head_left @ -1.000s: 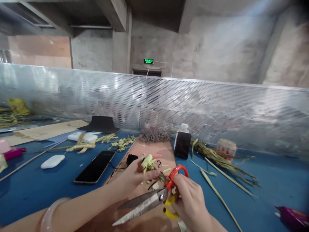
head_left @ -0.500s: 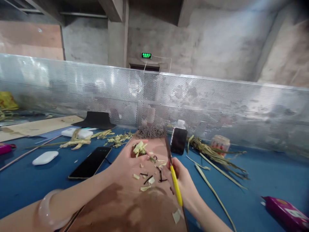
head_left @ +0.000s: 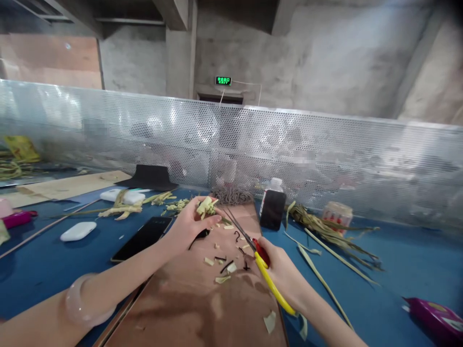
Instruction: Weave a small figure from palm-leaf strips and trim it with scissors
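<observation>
A small pale green woven piece (head_left: 206,206) is pinched in my left hand (head_left: 191,222), above the brown board (head_left: 181,308). My right hand (head_left: 280,264) grips scissors (head_left: 272,284) with yellow and red handles. Their slightly parted blades point up and left, with the tips close to my left fingers. Pale scraps (head_left: 231,267) and short dark bits (head_left: 227,266) lie on the board between and below my hands.
Left of the board are a black phone (head_left: 144,238) and a white case (head_left: 78,231). A bottle (head_left: 277,185) stands behind a dark upright device (head_left: 272,210). Dried leaf strips (head_left: 318,224) and a purple packet (head_left: 434,318) lie right.
The scissors have turned from nearly upright toward my left hand, and their blades have parted. My left hand has risen slightly with the woven piece. The view has shifted a little.
</observation>
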Demonstrator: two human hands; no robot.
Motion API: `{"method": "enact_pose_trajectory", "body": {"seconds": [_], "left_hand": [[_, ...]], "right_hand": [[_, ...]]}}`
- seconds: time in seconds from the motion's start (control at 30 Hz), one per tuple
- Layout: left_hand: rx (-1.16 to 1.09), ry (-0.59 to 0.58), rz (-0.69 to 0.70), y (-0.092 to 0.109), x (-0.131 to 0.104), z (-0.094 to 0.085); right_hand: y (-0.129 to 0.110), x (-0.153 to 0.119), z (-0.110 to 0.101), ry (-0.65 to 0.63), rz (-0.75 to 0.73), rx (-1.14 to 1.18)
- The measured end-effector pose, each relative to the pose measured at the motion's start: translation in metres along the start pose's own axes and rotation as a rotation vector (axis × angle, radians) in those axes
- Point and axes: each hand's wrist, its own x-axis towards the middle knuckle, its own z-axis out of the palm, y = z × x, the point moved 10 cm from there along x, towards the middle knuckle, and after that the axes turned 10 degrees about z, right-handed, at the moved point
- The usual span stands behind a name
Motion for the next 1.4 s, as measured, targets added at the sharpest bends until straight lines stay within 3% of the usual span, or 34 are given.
{"method": "enact_pose_trajectory", "body": {"seconds": [0.7, 1.4], "left_hand": [[0.054, -0.082, 0.084, 0.011, 0.001, 0.007], [0.034, -0.069, 0.073, 0.009, 0.001, 0.006]], "right_hand": [[-0.004, -0.002, -0.001, 0.065, -0.014, -0.146], [-0.002, -0.002, -0.004, 0.115, -0.008, -0.197]]}}
